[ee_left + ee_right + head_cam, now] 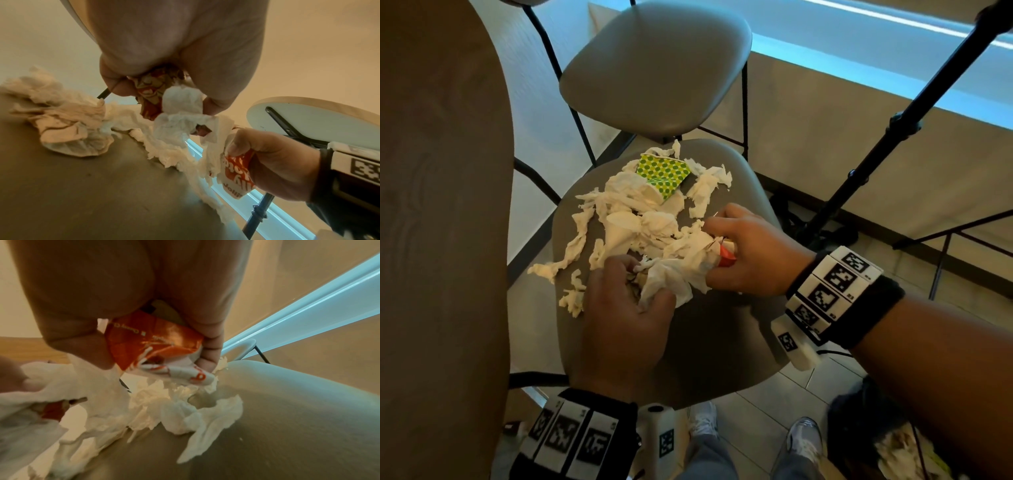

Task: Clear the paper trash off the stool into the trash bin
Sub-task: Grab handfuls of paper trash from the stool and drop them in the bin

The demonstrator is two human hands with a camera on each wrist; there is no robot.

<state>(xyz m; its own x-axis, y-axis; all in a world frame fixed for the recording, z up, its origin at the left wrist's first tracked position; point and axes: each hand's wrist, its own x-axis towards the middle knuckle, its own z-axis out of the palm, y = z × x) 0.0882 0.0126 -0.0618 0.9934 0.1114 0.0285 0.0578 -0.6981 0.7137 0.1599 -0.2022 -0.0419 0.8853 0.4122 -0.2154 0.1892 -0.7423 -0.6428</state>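
A grey stool (715, 346) carries a heap of torn white tissue (640, 212) and a crushed green-dotted paper cup (664, 174). My left hand (630, 301) grips a wad of white tissue (671, 277) together with a crumpled red-and-tan wrapper (152, 87). My right hand (750, 253) grips a red-and-white printed wrapper (156, 344) with tissue hanging from it, at the stool's right side. The same wrapper (238, 172) shows in the left wrist view. The two hands sit close together over the near part of the heap.
A second grey stool (654, 68) stands behind. A wooden table (438, 205) runs along the left. A black tripod leg (887, 126) crosses at the right. A dark bin (873, 435) with tissue inside sits on the tiled floor at the lower right, beside my shoes.
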